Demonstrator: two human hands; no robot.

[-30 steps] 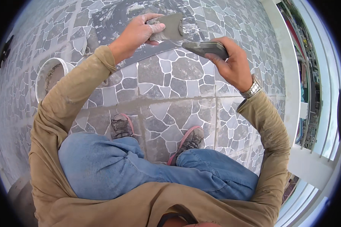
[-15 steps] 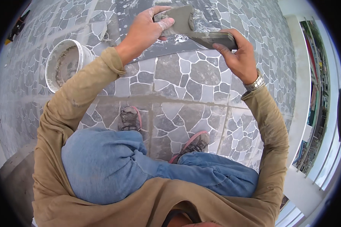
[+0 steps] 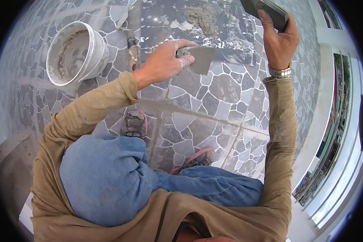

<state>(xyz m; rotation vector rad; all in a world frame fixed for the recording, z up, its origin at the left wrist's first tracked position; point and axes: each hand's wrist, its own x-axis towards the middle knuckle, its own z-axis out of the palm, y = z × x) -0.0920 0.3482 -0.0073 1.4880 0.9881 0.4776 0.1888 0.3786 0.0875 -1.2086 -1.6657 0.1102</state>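
My left hand (image 3: pixel 165 62) is closed on a flat grey scraper blade (image 3: pixel 203 58), thumb on top, just short of the near edge of a dark board (image 3: pixel 165 36). A thin film of wet mortar seems to coat the blade. Higher and to the right, my right hand (image 3: pixel 281 44) grips a dark-backed trowel (image 3: pixel 272 14) at the board's right side; part of its blade is cut off by the picture's top edge. A lump of wet grey mortar (image 3: pixel 201 20) lies on the board amid white smears.
A white bucket (image 3: pixel 97 56) with mortar-crusted insides stands at the left. Between it and the board lies a tool with a worn wooden handle (image 3: pixel 132 58). Stone-patterned tiles (image 3: pixel 226 86) cover the floor around my shoes (image 3: pixel 135 123). A white ledge and railing (image 3: pixel 330 197) run along the right.
The two blades have come apart. My right hand with the trowel has moved up and right; my left hand with the scraper is lower, its thick mortar gone.
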